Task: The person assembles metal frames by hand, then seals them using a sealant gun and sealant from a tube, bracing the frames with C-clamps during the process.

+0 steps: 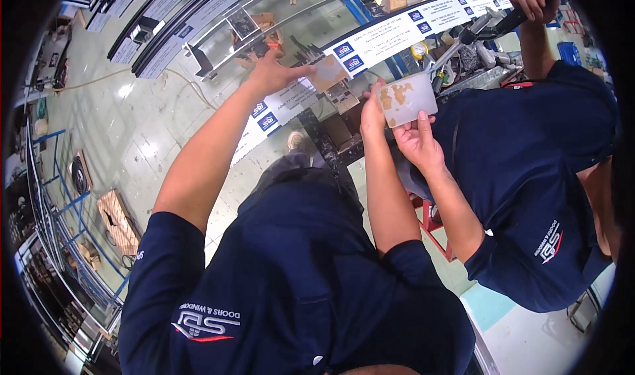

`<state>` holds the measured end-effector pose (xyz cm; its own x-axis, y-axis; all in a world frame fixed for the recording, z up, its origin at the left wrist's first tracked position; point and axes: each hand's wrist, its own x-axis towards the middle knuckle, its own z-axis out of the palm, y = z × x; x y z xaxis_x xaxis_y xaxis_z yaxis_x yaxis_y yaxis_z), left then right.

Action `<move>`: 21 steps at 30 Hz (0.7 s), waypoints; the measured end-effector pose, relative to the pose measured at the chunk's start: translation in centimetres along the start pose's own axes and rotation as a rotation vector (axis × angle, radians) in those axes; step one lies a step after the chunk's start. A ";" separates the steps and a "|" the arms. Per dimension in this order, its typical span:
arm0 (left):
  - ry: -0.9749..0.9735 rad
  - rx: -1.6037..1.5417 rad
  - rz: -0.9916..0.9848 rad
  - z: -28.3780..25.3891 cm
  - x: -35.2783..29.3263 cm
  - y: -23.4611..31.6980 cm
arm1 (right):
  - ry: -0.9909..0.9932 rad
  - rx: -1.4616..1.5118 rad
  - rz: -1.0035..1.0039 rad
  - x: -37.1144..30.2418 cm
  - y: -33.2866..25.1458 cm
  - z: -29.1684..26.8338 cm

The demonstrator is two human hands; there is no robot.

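Note:
My left hand (pixel 270 76) reaches over a long profile covered in white printed film (pixel 291 104), its fingers apart. The thumb reaches the edge of a flat pale piece with brown patches (pixel 329 74), which lies on the profile. My right hand (pixel 374 112) is closed at the left edge of a whitish translucent block with brown patches (pixel 411 104); its fingers are partly hidden behind it. A co-worker's hand (pixel 423 143) holds the same block from below, thumb on its front face. The co-worker's other hand (pixel 526 1) grips a black-handled tool (pixel 522 18).
A dark bench (pixel 340 140) stands under the profile. Metal parts and tools (pixel 486 61) crowd the right side, beside the co-worker. More wrapped profiles (pixel 165 41) lie at the far left. A blue rack (pixel 66 196) and a cardboard piece (pixel 119 219) are on the left floor.

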<state>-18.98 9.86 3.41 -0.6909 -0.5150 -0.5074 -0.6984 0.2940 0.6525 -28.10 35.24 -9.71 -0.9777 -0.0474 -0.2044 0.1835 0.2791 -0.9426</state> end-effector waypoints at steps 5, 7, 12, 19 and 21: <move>0.049 0.004 -0.018 -0.4 -1.0 0.1 | -0.607 0.380 0.015 -3.4 -1.2 -7.4; 0.055 -0.017 -0.057 -1.0 -1.6 0.3 | -0.888 0.008 -0.266 -5.5 -8.5 -7.7; 0.096 0.047 -0.059 -0.2 -1.7 1.2 | -0.882 0.498 -0.157 -7.0 -9.6 -7.7; 0.110 0.073 -0.072 -0.3 -2.9 2.3 | -0.508 0.745 0.150 -5.7 -8.8 -7.6; 0.139 0.123 -0.071 -0.6 -3.1 2.5 | -0.400 1.015 0.340 -6.8 -12.8 -7.4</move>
<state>-18.46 11.69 6.92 -0.6124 -0.6420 -0.4613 -0.7680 0.3449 0.5396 -24.55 39.06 5.72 -0.7926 -0.4702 -0.3881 0.6078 -0.5595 -0.5635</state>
